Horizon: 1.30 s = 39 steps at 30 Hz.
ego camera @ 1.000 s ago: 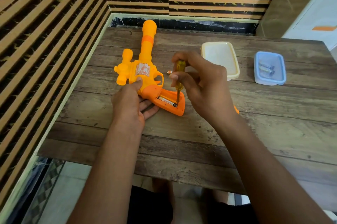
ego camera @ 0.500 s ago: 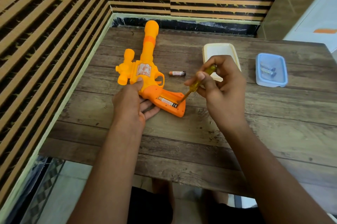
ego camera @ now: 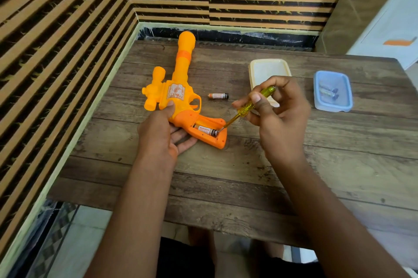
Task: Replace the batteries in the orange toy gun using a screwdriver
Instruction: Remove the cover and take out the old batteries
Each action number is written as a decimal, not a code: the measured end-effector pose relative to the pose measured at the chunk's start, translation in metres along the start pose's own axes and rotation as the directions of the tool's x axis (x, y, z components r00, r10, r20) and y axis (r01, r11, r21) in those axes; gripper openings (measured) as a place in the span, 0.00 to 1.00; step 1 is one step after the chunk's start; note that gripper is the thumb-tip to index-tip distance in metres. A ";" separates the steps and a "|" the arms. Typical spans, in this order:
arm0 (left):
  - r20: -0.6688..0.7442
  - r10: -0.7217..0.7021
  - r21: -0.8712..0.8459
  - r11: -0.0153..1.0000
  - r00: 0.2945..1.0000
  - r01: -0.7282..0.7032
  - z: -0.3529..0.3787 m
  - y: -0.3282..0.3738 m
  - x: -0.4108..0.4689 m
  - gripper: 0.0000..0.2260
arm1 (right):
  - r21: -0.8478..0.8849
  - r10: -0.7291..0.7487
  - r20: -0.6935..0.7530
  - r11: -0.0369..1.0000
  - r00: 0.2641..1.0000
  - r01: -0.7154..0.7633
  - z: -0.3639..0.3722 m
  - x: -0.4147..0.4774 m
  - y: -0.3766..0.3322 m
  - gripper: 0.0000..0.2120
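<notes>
The orange toy gun [ego camera: 178,87] lies flat on the wooden table [ego camera: 248,169], barrel pointing away from me. Its grip compartment is uncovered and one battery [ego camera: 206,130] sits inside. My left hand [ego camera: 161,133] holds the gun's body, thumb on top and fingers under the grip. My right hand [ego camera: 274,115] pinches a yellow-handled screwdriver [ego camera: 246,108], tilted, with its tip at the right end of that battery. A second battery [ego camera: 218,96] lies loose on the table right of the trigger.
A cream lid or tray [ego camera: 268,69] lies behind my right hand. A blue container [ego camera: 332,90] with several small items stands at the right. Striped walls close the table's left and far sides; the near edge is open.
The screwdriver went from upright over the grip to tilted, its handle swung right. My right hand shifted right, uncovering the loose battery. The left hand and gun stayed put.
</notes>
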<state>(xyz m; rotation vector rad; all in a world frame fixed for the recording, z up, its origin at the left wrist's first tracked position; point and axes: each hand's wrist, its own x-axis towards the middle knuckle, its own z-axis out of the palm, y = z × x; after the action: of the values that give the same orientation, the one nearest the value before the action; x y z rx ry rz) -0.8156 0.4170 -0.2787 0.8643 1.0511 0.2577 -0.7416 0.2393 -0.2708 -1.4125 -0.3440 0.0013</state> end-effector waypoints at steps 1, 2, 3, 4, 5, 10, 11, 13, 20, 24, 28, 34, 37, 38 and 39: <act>0.003 0.001 -0.001 1.000 1.000 -0.001 0.000 0.000 0.000 0.05 | 0.001 0.003 -0.004 1.000 1.000 -0.003 0.000 0.000 0.000 0.14; 0.005 0.001 0.000 1.000 1.000 -0.001 0.000 0.000 0.000 0.05 | 0.004 0.006 -0.009 1.000 1.000 -0.006 0.000 0.001 -0.001 0.14; 0.007 0.000 0.001 1.000 1.000 0.000 0.000 0.000 0.000 0.05 | 0.009 0.010 -0.014 1.000 1.000 -0.010 0.000 0.001 -0.001 0.14; 0.007 -0.001 0.001 1.000 1.000 0.001 0.001 0.000 -0.001 0.04 | 0.016 0.016 -0.022 1.000 1.000 -0.016 0.001 0.001 -0.001 0.14; 0.005 -0.002 0.002 1.000 1.000 0.002 0.001 0.001 -0.001 0.04 | 0.026 0.022 -0.028 0.999 0.999 -0.021 0.001 0.001 -0.001 0.14; -0.001 -0.010 0.005 1.000 1.000 0.010 0.002 0.002 -0.001 0.06 | 0.128 0.055 -0.069 0.991 0.996 -0.046 0.003 0.003 0.001 0.10; 0.001 -0.009 0.004 1.000 1.000 0.009 0.002 0.002 -0.001 0.07 | 0.168 0.069 -0.079 0.984 0.995 -0.055 0.004 0.003 0.002 0.10; 0.003 -0.007 0.000 1.000 1.000 0.007 0.002 0.001 -0.001 0.09 | 0.204 0.074 -0.081 0.977 0.994 -0.056 0.007 0.002 0.002 0.09; 0.012 0.004 0.001 1.000 1.000 -0.004 0.001 0.000 -0.002 0.06 | 0.149 -0.139 -0.087 0.977 0.987 0.151 0.015 0.002 -0.007 0.09; 0.011 0.019 0.010 1.000 1.000 -0.020 0.001 -0.001 -0.002 0.05 | 0.017 -0.297 0.037 0.955 0.954 0.297 0.009 0.000 -0.013 0.09; 0.012 0.029 0.011 0.999 0.999 -0.030 0.002 -0.001 -0.002 0.05 | -0.167 -0.351 0.240 0.903 0.905 0.395 0.007 0.001 -0.010 0.10; 0.015 0.039 0.008 0.999 0.999 -0.039 0.001 -0.001 -0.002 0.08 | -0.408 -0.311 0.546 0.712 0.778 0.571 0.010 0.001 -0.005 0.13; 0.019 0.051 0.006 0.999 0.999 -0.051 0.001 -0.001 -0.003 0.06 | -0.573 -0.094 0.668 0.567 0.738 0.591 0.012 -0.002 -0.002 0.09; 0.013 0.057 0.006 0.998 0.998 -0.057 0.001 -0.001 -0.003 0.05 | -0.627 -0.014 0.677 0.512 0.736 0.587 0.013 -0.003 -0.001 0.09; 0.005 0.064 0.006 0.998 0.998 -0.064 0.002 -0.001 -0.004 0.04 | -0.679 0.062 0.668 0.458 0.741 0.574 0.014 -0.003 -0.001 0.10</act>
<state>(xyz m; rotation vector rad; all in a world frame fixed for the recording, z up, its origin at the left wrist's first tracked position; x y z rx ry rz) -0.8161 0.4134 -0.2766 0.9049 1.0211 0.3066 -0.7478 0.2521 -0.2686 -2.3632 -1.2965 0.0259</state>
